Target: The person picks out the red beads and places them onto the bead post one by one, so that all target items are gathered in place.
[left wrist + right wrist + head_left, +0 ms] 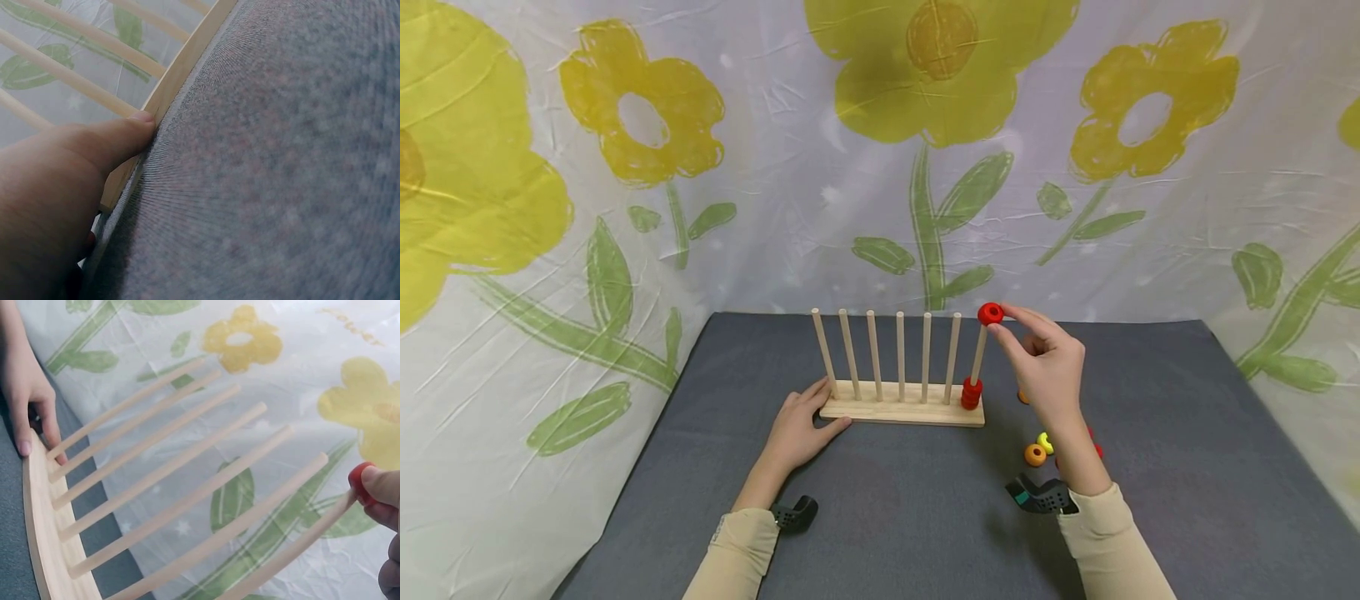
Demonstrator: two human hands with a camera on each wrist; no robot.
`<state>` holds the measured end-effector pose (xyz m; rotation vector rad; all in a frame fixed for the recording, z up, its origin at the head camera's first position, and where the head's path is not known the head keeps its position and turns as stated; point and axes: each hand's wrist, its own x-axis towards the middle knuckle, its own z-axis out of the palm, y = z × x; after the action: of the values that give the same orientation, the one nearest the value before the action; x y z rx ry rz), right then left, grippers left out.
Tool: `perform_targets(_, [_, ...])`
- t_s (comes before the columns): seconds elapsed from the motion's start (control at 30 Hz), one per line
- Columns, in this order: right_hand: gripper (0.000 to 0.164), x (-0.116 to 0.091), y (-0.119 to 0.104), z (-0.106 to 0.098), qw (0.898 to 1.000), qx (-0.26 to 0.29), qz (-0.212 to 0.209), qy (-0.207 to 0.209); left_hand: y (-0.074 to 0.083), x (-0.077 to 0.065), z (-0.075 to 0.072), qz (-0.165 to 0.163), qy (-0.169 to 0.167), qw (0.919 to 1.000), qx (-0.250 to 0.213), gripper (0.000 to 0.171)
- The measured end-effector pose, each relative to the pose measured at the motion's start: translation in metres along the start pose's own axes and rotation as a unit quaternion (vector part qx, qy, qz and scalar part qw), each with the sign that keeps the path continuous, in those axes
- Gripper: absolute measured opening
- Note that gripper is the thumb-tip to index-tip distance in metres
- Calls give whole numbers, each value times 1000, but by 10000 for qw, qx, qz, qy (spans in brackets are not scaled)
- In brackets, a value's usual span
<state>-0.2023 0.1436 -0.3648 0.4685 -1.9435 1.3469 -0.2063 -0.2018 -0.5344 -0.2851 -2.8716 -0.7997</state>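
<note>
A wooden peg rack (902, 410) stands on the table with several upright pegs in a row. My left hand (797, 429) holds its left end, the thumb on the front edge and the fingers behind. Between thumb and fingertips my right hand (1051, 367) pinches a red bead (991, 313) at the top of the rightmost peg (979, 354). In the right wrist view, that red bead (360, 481) meets the peg's tip. A stack of red beads (972, 394) sits at the foot of the same peg. The other pegs carry no beads.
Loose beads lie on the dark cloth-covered table (910, 517) beneath and beside the right forearm: a yellow bead (1045, 442), an orange bead (1035, 455) and some red ones, partly hidden. Another orange bead (1022, 397) lies farther back. A flower-printed curtain (775, 233) hangs behind.
</note>
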Motion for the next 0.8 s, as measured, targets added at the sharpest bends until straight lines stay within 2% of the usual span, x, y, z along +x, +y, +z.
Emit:
perform_targets(0.53, [31,0,0,5,10000,67,11,24,0,0,0,79,106,9999,41,83])
perform_targets(0.8, [29,-2,1,5,9998,121,126,-24,0,0,0,-14,13,10000,22,84])
